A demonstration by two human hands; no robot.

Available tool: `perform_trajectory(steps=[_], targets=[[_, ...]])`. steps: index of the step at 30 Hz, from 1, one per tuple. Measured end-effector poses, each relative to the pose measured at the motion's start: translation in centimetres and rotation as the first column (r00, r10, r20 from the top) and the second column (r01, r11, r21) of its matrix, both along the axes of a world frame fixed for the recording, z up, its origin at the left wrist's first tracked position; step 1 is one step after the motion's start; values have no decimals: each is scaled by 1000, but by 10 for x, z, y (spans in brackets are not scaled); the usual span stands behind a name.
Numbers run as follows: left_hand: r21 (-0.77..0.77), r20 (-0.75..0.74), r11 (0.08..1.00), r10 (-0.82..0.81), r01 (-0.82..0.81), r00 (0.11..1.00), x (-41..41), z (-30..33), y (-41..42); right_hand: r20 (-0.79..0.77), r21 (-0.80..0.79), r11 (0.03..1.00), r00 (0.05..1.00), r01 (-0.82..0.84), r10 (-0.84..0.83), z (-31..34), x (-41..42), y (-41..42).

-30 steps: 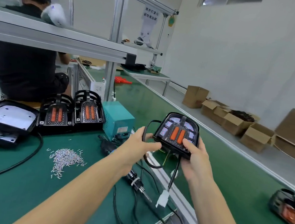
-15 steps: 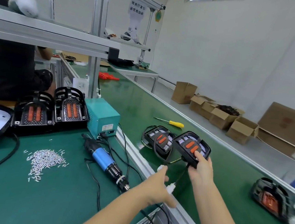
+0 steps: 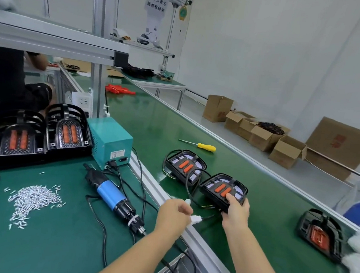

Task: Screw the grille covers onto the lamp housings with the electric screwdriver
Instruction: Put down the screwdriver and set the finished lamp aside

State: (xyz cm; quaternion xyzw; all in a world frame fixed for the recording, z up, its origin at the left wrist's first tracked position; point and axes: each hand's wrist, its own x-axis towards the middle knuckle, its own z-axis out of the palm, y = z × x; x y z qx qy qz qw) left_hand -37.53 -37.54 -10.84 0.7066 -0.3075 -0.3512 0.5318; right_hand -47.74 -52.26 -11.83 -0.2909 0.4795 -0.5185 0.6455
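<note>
- So my right hand (image 3: 236, 208) is gripping the near edge of a black lamp housing with an orange lens and grille cover (image 3: 224, 189), thumb on top of the grille, fingers curled underneath as far as I can tell. It sits right of centre in the frame, on or just above the green conveyor belt (image 3: 272, 212) — can't tell if it's fully down.
- My left hand (image 3: 173, 215) is loosely curled near the white plug connector (image 3: 195, 220) on the end of that lamp's black cable. Looks like a pinch on the plug or its wire, but the contact is hidden behind my knuckles, so not 100% sure.
- A second identical finished lamp (image 3: 184, 166) sits just beyond, touching or nearly touching the one I'm holding.
- The relation that matters for whatever I do next: the blue and black electric screwdriver (image 3: 114, 200) lies on the green bench mat (image 3: 56, 245), lower-centre of the frame, left of both hands. Its long axis runs diagonally, bit end pointing to the lower right, towards my left wrist. Left hand is clearly the nearer one; the right would have to cross over.
- The pile of small silver screws (image 3: 34, 199) is further left again, lower left of the frame.
- Two black lamp housings with loose-looking grilles (image 3: 42, 135) wait at mid-left, beside the teal power box (image 3: 111, 140).
- My guess: this lamp is done and gets parked on the belt.
</note>
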Motion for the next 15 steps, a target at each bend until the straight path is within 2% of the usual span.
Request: perform_trajectory(steps=[4, 5, 7, 9, 11, 12, 13, 15], targets=[[-34, -301, 982, 166, -185, 939, 8, 4, -7, -276, -51, 996, 960, -67, 50, -2, -4, -6], [-43, -343, 981, 165, -190, 925, 8, 6, -8, -347, -61, 995, 936, -84, 57, -2, -7, -7], [-70, -307, 991, 91, -117, 947, 5, 5, -5, -452, -97, 991, 891, -96, 42, -4, -11, -5], [-102, -170, 993, -75, 58, 983, 3, -1, 1, -478, -176, 980, 879, -96, 0, -10, -15, 3], [-39, 108, 965, -253, 258, 962, 4, -8, 7, -497, -264, 957, 867, -121, -27, -18, -17, 13], [50, 292, 940, -336, 337, 895, 6, -10, 9, -528, -291, 945, 848, -147, -31, -23, -17, 17], [150, 458, 910, -410, 386, 789, 8, -12, 10, -562, -305, 937, 826, -170, -33, -26, -17, 20], [314, 649, 864, -498, 393, 575, 9, -13, 11, -609, -310, 928, 793, -207, -27, -30, -17, 21]])
